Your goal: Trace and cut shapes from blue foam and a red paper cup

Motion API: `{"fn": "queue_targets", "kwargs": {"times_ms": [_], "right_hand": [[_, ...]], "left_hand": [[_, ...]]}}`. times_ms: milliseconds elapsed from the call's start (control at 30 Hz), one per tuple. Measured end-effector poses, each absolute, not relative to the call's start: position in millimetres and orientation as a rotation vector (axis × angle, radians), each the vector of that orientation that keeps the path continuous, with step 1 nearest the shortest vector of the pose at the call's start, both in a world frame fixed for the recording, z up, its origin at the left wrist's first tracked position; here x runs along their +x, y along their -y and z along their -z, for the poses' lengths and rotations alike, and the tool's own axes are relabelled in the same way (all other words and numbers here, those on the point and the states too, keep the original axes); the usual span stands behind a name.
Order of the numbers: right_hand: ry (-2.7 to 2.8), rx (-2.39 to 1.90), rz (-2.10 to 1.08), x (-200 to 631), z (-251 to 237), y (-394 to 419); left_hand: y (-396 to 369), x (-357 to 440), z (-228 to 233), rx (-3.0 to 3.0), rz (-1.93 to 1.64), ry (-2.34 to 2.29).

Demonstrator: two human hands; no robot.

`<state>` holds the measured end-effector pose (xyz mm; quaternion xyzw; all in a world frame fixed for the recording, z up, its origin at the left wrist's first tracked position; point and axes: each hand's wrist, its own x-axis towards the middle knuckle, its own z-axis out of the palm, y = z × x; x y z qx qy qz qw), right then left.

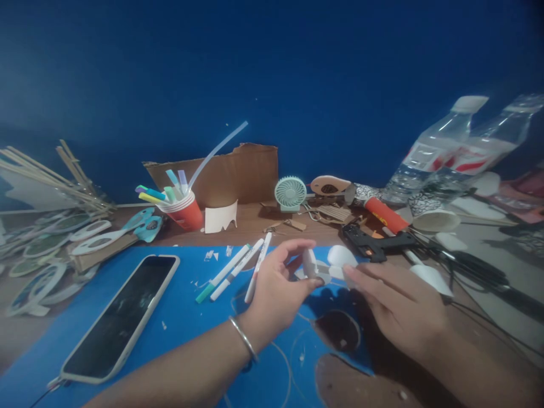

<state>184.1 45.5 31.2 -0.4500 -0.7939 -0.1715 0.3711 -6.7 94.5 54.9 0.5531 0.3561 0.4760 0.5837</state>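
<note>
**Both hands on small white piece, over blue sheet**

Head view: I see left hand point(276, 289) w/ thumb and fingers point(297, 245) pinched on a small white piece point(325, 266), held just above the blue sheet point(182, 311) on the counter point(250, 224). Right hand point(399, 309) touches the piece's right end, fingers stretched flat; can't tell if they grip it. Three pens point(238, 272) lie just left of left hand, phone point(121, 317) farther left. Glue gun point(376, 245) sits near, behind right hand. Red cup point(187, 212) w/ markers and small fan point(290, 194) toward the wall.
</note>
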Motion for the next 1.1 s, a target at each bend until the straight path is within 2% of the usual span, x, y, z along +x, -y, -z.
{"fn": "queue_targets", "kwargs": {"times_ms": [1100], "right_hand": [[2.027, -1.139, 0.453, 182.1, -32.9, -44.3]], "left_hand": [[-93.7, -8.3, -52.0, 1.423, -1.152, -0.881]]}}
